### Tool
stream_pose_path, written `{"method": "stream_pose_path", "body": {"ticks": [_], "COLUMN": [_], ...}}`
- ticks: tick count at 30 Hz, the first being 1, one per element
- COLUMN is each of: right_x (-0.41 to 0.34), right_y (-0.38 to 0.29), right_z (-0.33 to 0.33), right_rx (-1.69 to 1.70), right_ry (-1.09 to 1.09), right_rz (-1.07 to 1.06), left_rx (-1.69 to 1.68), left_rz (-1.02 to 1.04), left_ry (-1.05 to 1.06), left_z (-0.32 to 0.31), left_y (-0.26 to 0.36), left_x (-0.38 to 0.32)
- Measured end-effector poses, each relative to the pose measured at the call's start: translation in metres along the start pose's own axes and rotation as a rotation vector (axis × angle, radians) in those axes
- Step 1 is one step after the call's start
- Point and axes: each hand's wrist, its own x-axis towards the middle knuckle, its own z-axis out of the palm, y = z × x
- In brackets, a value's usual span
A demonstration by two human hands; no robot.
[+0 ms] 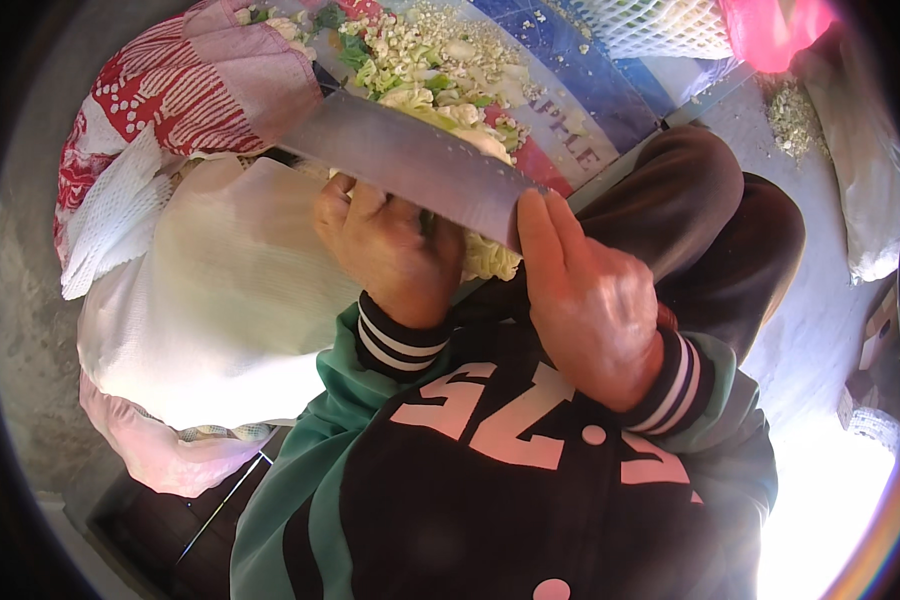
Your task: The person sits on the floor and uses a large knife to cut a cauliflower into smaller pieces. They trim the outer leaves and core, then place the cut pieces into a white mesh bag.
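Observation:
A broad, long steel knife blade [420,165] slants across the upper middle of the head view. My right hand [596,300] is closed about its near end, with fingers along the metal; the handle is hidden. Under the blade's lower edge, my left hand [397,244] curls around a pale cauliflower piece [491,257], mostly hidden by the hand and the blade. Whether the blade touches the piece, I cannot tell. Beyond the blade lie loose cauliflower crumbs, florets and green leaves [435,67] in a heap.
The trimmings lie on a printed plastic sheet [570,120]. A white sack [232,285] and a red-and-white cloth [172,82] are at the left. A white net bag [652,26] and a pink bag [772,30] are at the top right. More crumbs [795,120] lie on the floor.

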Motion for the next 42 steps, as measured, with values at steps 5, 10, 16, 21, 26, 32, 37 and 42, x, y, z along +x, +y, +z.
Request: {"method": "stream_pose_path", "body": {"ticks": [5,10,16,21,26,32,37,42], "right_x": [0.003,-0.001,0.013,-0.002,0.012,0.015,0.006,0.035], "right_y": [0.003,0.003,0.01,0.004,0.006,0.019,0.017,0.036], "right_z": [0.0,0.002,0.018,0.007,0.018,0.027,0.028,0.051], "right_rx": [0.049,-0.017,-0.023,-0.117,-0.143,-0.089,-0.177,-0.047], "right_ry": [-0.031,0.036,0.064,0.046,0.015,0.149,0.134,0.305], "right_rz": [0.016,0.003,-0.038,0.01,-0.038,-0.174,-0.113,-0.236], "left_rx": [0.053,0.025,0.037,0.063,0.016,-0.042,0.035,0.055], "left_rz": [-0.003,-0.034,-0.149,0.004,0.042,0.048,0.019,-0.015], "left_ry": [-0.077,-0.048,-0.122,-0.102,-0.053,-0.029,-0.076,-0.061], "left_z": [-0.004,0.0,0.001,0.0,0.0,-0.001,-0.003,0.0], "left_y": [0.004,0.004,-0.005,0.0,0.003,-0.006,-0.004,-0.003], "left_x": [0.003,-0.001,-0.006,0.0,0.004,0.005,0.0,-0.002]}}
